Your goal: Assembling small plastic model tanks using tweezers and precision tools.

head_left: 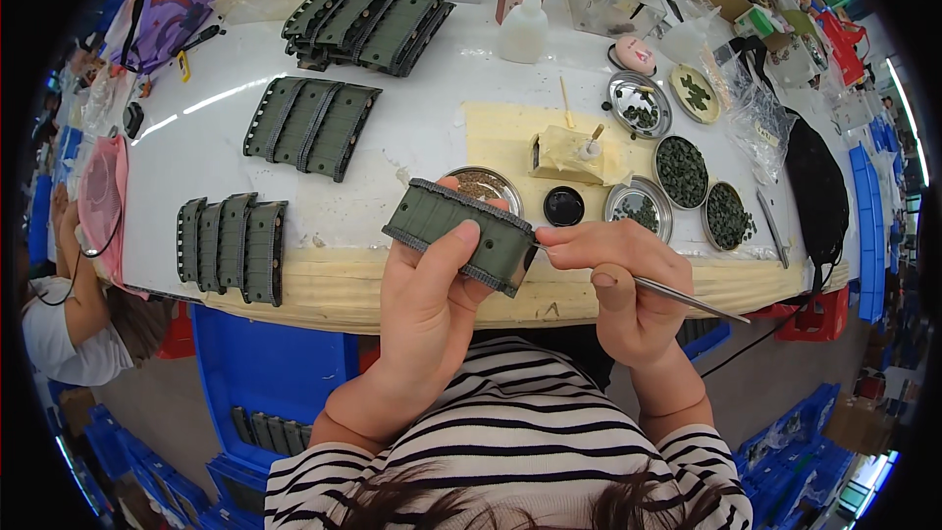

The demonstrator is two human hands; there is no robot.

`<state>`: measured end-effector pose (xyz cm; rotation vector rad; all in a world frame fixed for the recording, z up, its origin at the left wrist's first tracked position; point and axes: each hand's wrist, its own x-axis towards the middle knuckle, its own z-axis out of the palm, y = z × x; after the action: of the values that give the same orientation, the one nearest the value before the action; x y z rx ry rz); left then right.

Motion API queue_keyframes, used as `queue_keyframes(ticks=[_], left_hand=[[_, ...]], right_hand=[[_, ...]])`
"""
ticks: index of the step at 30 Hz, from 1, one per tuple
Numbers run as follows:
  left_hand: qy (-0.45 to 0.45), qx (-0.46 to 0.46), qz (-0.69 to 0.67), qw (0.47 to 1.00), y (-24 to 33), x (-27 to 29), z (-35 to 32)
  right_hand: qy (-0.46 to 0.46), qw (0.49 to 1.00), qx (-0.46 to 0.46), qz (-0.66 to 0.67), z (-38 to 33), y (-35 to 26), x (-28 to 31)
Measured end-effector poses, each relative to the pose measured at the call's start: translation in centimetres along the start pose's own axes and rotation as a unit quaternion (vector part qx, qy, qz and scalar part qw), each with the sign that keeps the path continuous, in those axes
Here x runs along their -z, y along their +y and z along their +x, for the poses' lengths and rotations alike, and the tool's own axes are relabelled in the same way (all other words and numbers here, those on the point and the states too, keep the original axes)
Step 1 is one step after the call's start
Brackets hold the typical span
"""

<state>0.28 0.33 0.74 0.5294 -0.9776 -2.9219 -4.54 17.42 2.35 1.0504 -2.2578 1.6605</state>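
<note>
My left hand [432, 280] grips a dark green curved panel [461, 233] with grey ribbed edges, like a miniature roof piece, tilted above the table's front edge. The thumb lies on its face and fingers reach behind. My right hand [633, 285] is closed round metal tweezers [692, 300], their tips at the panel's right end. Whether the tips hold a small part cannot be made out. Behind the panel, a metal dish of brown grains [483, 183] is partly hidden. Small round dishes of dark green bits [681, 172] stand to the right, beside a black cap-like cup [563, 206].
More green panels [312, 126] lie at the left, some stacked [368, 25] farther back. A white squeeze bottle [525, 31] stands at the back. A yellow-wrapped block [579, 155] holds a small pot with a stick. Metal tweezers [772, 228] lie far right. Below left is a blue bin [270, 363].
</note>
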Motion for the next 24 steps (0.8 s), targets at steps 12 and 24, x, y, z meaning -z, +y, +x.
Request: queue_keyframes(ticks=[12,24], left_hand=[[-0.007,0.001,-0.011,1.000,0.0,0.2,0.1],[-0.091,0.098,-0.062,0.989,0.4,1.3,1.5]], right_hand=[[0.010,1.000,0.020,-0.020,-0.4,-0.2,-0.5],[-0.020,0.989,0.148,-0.025,-1.6,-0.5,0.0]])
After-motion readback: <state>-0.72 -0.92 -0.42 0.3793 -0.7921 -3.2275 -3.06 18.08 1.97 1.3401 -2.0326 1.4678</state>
